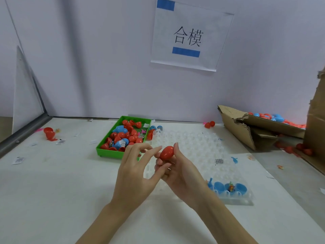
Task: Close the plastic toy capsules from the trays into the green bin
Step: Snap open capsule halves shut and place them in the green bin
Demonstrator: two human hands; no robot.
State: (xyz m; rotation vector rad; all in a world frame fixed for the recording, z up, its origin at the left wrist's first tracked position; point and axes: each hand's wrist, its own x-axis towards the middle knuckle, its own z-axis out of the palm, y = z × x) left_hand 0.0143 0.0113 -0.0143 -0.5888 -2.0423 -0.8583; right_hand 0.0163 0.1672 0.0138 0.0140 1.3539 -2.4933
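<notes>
White table [52, 182] against a pale partition; a paper sign [191, 36] with two characters is taped up behind.

Grip: right hand [179, 171] holds a red capsule [167, 153] above the tray, thumb up along its right side, fingers curled underneath. Left hand [133, 171] is beside it with fingers loosely spread; one fingertip touches the capsule's left side and the hand holds nothing. The capsule looks whole, egg-shaped, smooth and glossy. I cannot see a seam from this angle, so I cannot tell whether the halves are fully snapped.

Risks, as I judge them:
- The shell is slick and rounded and is held by one hand only. If that hold loosens it could squirt out and roll across the table.
- If the halves are only part seated, it may pop open when dropped in the bin (contents would then spill).
- The bin lies away to the left, so a toss could bounce off the pile already in it.

Outward: clear tray [193, 147] sits under and behind the hands, most pockets bare. A few open blue halves [228, 188] stand in its near right corner, one with a small toy inside. Green bin [107, 152] is just left of the tray, well stocked with red and blue capsules. Torn cardboard box [246, 131] at far right holds more capsules. Loose red pieces [50, 133] and paper slips lie on the table at left.
</notes>
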